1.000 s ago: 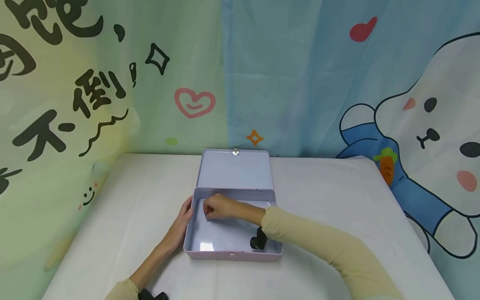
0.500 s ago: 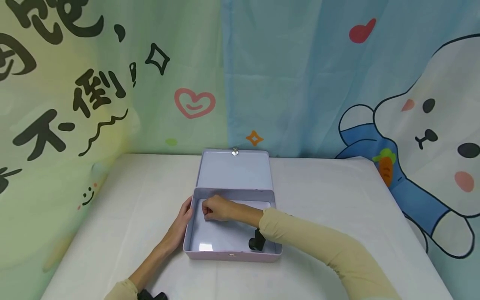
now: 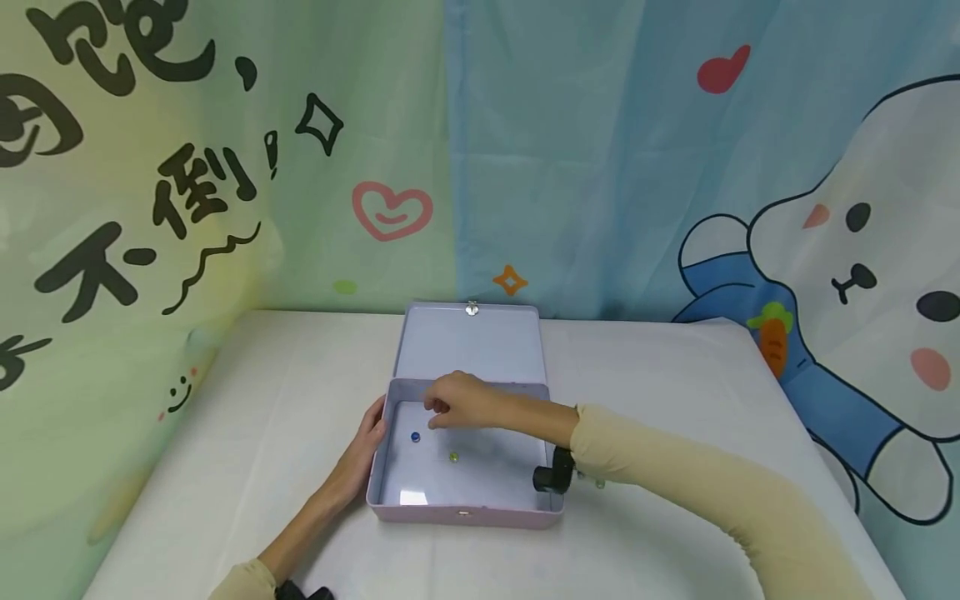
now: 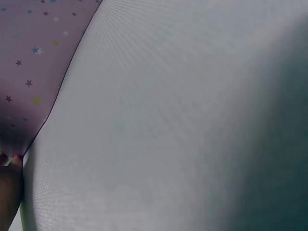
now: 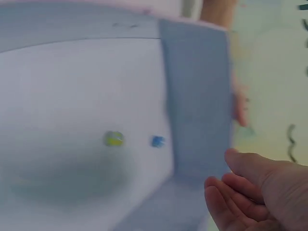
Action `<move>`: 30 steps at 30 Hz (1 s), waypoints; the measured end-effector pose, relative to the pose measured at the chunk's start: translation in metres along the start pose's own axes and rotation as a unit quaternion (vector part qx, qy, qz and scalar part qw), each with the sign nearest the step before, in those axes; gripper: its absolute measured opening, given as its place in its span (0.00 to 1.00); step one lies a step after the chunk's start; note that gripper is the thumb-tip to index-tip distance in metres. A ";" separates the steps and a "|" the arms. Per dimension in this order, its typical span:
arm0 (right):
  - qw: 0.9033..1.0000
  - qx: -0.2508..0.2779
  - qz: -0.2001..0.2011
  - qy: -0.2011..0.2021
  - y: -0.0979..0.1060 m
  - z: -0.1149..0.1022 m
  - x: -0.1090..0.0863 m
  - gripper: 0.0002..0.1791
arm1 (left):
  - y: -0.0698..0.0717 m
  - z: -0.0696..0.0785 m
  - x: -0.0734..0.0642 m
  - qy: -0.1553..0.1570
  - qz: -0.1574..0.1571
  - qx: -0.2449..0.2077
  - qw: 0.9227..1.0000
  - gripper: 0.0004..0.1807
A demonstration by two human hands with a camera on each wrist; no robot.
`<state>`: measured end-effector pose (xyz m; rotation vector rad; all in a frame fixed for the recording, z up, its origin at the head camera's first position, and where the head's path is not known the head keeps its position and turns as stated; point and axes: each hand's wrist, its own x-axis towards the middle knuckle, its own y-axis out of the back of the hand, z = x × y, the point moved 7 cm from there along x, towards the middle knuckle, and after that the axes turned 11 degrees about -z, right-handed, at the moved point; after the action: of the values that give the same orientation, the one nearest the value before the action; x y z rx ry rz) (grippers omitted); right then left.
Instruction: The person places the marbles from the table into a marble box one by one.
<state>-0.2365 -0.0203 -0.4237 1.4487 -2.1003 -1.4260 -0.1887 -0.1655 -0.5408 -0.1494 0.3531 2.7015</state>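
Observation:
A lilac tin box [image 3: 480, 515] stands on the white table, its hinged lid [image 3: 469, 342] swung back. Inside on its floor lie a blue marble [image 3: 416, 437] and a yellow-green marble [image 3: 453, 457], apart from each other. My right hand [image 3: 463, 400] hovers over the back left of the box, fingers loosely bent, thumb apart, nothing between them. In the right wrist view, the same hand [image 5: 255, 192] appears at lower right. My left hand [image 3: 367, 437] rests against the box's outer left wall. In the left wrist view, only part of that hand [image 4: 10, 187] shows beside the star-patterned side.
Just right of the box, a greenish marble [image 3: 600, 483] lies on the white cloth [image 3: 645, 375], partly near my right sleeve [image 3: 675, 483]. A printed curtain [image 3: 540, 167] hangs behind the table. Black wrist cameras [image 3: 553, 473] are strapped to the arms.
My right hand has lifted from the box floor and shifted right, its fingers loosened. The blue and yellow-green marbles now show in the box. My left hand stays put.

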 end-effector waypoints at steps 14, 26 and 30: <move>0.990 0.091 0.104 -0.009 0.038 0.039 -0.124 0.11 | 0.000 -0.001 -0.001 -0.001 0.003 -0.005 1.000 0.30; 0.972 0.100 0.185 -0.107 -0.006 0.097 -0.214 0.07 | -0.001 -0.001 -0.001 -0.010 -0.002 -0.004 1.000 0.30; 0.953 0.114 0.246 -0.133 -0.041 0.120 -0.231 0.06 | -0.002 0.001 0.000 -0.013 -0.004 -0.007 1.000 0.30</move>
<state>-0.1750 0.2352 -0.4426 0.7289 -2.6204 -1.2599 -0.1874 -0.1636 -0.5405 -0.1178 0.3263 2.6963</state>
